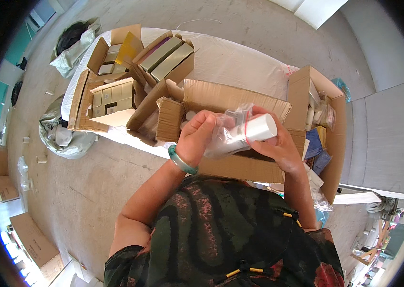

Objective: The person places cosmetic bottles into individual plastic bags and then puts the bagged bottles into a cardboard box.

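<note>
1. Nearest: the wearer's dark patterned shirt [211, 229]; a green bangle [183, 160] encircles the left wrist.
2. Left hand [196, 136]: thumb and fingers pinch the loose end of a clear plastic bag [217, 143].
3. Right hand [281, 148]: fingers closed round a smooth white container [262, 128], tilted, partly inside the bag, and crossed by a thin red band [246, 130]. Both hands hold it above an open carton [245, 170] at the near edge of the white-covered tabletop [230, 52].
4. Right end of the tabletop: a tall open carton [338, 158] packed with mixed packets, one of them blue [313, 143].
5. Left end, near edge: a carton of small beige boxes [123, 93] in rows, bearing marks too small to read.
6. Toward the far left corner: a carton with a yellow sheet [129, 47] at its mouth; beside it, another holds two long upright boxes [173, 62].
7. Far right corner: small red marks [289, 70] on the white cover, illegible.
8. Floor, beyond the left end: two pale sacks [75, 146] and, lower left, a brown carton [32, 234] with dark printed lines.
</note>
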Available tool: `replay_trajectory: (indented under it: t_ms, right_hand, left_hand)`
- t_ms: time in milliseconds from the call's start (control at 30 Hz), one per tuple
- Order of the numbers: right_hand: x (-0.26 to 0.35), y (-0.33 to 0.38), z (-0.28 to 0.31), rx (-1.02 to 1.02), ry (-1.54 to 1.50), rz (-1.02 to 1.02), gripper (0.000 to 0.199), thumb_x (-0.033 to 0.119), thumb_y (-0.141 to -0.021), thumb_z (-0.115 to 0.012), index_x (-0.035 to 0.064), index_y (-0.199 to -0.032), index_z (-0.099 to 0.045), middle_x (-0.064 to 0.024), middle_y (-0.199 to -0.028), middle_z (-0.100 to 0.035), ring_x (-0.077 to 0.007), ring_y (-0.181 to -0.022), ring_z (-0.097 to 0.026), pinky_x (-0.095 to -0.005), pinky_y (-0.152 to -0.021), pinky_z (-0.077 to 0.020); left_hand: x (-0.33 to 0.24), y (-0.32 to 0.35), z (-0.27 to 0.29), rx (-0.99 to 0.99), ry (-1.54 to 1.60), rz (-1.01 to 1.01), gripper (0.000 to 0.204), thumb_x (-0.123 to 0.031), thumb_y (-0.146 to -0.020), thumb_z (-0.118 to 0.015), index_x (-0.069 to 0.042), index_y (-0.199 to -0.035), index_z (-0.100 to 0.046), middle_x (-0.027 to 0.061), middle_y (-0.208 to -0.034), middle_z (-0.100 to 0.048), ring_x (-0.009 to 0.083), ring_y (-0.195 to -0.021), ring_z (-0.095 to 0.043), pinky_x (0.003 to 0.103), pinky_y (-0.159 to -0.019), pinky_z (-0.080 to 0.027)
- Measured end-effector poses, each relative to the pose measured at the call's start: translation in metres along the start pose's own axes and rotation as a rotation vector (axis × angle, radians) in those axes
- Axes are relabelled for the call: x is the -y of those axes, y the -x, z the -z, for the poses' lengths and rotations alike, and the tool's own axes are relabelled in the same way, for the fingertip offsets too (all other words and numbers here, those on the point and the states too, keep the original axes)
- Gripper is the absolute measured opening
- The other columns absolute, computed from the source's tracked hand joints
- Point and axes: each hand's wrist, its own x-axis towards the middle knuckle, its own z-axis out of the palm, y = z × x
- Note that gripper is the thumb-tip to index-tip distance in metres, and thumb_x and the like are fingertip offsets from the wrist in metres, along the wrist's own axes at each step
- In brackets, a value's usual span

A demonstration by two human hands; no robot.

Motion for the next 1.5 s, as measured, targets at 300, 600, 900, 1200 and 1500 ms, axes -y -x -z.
replay_trajectory:
  t_ms: [300, 600, 900, 1200, 1500]
  right_hand:
    - [-0.003, 0.034, 0.013, -0.052, 0.084, -0.034, 0.051, 0.011, -0.068, -0.073, 0.0022, -0.112, -0.048, -0.0073, -0.110, -0.055, -0.0144, -0.101, -0.051, -0.0301, -0.090, -0.0397]
    - [0.011, 0.014, -0.001, -0.039, 0.479, 0.075, 0.045, 0.013, -0.068, -0.071, 0.0051, -0.108, -0.051, -0.0040, -0.098, -0.056, -0.0126, -0.090, -0.053, -0.0269, -0.078, -0.0439]
    - [0.011, -0.019, 0.008, -0.030, 0.161, 0.190, 0.053, 0.003, -0.075, -0.067, 0.0045, -0.123, -0.045, -0.0047, -0.112, -0.050, -0.0126, -0.101, -0.050, -0.0250, -0.082, -0.0433]
    - [0.002, -0.008, 0.010, -0.155, -0.112, 0.350, 0.070, 0.003, -0.072, -0.069, 0.0050, -0.132, -0.033, -0.0052, -0.120, -0.047, -0.0163, -0.114, -0.044, -0.0295, -0.091, -0.0387]
    - [0.004, -0.002, 0.021, -0.273, 0.169, 0.174, 0.023, 0.004, -0.081, -0.062, 0.0024, -0.103, -0.056, 0.0019, -0.089, -0.055, -0.0056, -0.082, -0.050, -0.0205, -0.074, -0.0413]
  left_hand:
    - [0.003, 0.020, 0.006, 0.212, -0.463, 0.045, 0.022, -0.020, -0.094, -0.042, -0.003, -0.099, -0.055, 0.0079, -0.104, -0.056, 0.0137, -0.097, -0.050, 0.029, -0.088, -0.038]
    - [0.006, -0.002, -0.006, 0.272, -0.720, -0.206, 0.053, -0.019, -0.069, -0.075, -0.007, -0.115, -0.052, 0.0052, -0.106, -0.054, 0.0144, -0.096, -0.050, 0.027, -0.078, -0.041]
    - [-0.025, -0.037, -0.009, 0.146, -0.560, -0.251, 0.010, -0.001, -0.079, -0.064, -0.001, -0.089, -0.065, 0.0058, -0.089, -0.062, 0.0116, -0.080, -0.056, 0.024, -0.072, -0.044]
    - [-0.034, -0.037, -0.032, 0.112, -0.610, -0.332, 0.017, -0.014, -0.086, -0.058, 0.000, -0.095, -0.064, 0.0041, -0.089, -0.062, 0.0090, -0.080, -0.053, 0.023, -0.073, -0.042]
    - [-0.038, -0.050, -0.034, 0.205, -0.692, -0.264, 0.028, -0.023, -0.091, -0.051, -0.001, -0.101, -0.063, -0.0015, -0.085, -0.059, 0.0050, -0.076, -0.048, 0.021, -0.070, -0.040]
